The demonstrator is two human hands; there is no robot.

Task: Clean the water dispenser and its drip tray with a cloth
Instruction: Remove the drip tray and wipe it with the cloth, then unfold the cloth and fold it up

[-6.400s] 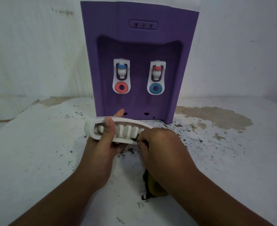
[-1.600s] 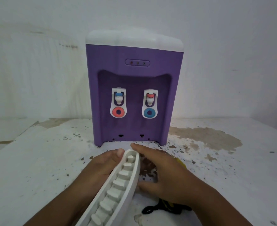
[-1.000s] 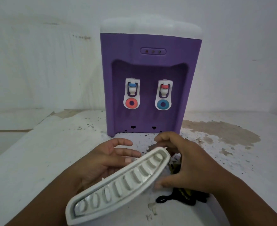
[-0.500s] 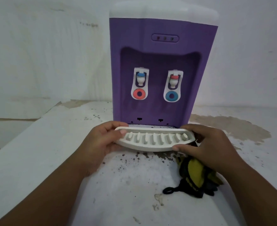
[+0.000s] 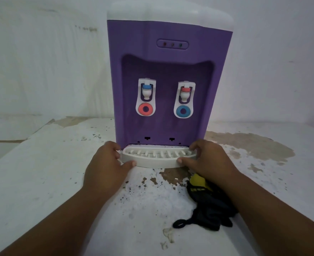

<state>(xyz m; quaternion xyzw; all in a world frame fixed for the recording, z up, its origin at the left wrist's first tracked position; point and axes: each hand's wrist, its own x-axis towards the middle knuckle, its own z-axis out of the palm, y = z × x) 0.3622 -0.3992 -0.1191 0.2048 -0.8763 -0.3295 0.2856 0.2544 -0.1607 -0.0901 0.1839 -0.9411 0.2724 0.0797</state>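
A purple water dispenser with a white top stands at the back of the table, with two white taps in its recess. The white slotted drip tray lies level at the foot of the dispenser, its back edge at the recess base below two small slots. My left hand grips the tray's left end, thumb on its front face. My right hand grips the right end, fingers over the rim. The black and yellow cloth lies bunched on the table, partly under my right forearm.
The white table top is worn, with brown bare patches to the right of the dispenser and dark specks in front of it. A white wall stands close behind. The table's left edge runs diagonally at far left.
The tray was turned from end-on to level and crosswise, then carried forward and down to the dispenser's base. Both hands stayed on its ends. The cloth stayed on the table.
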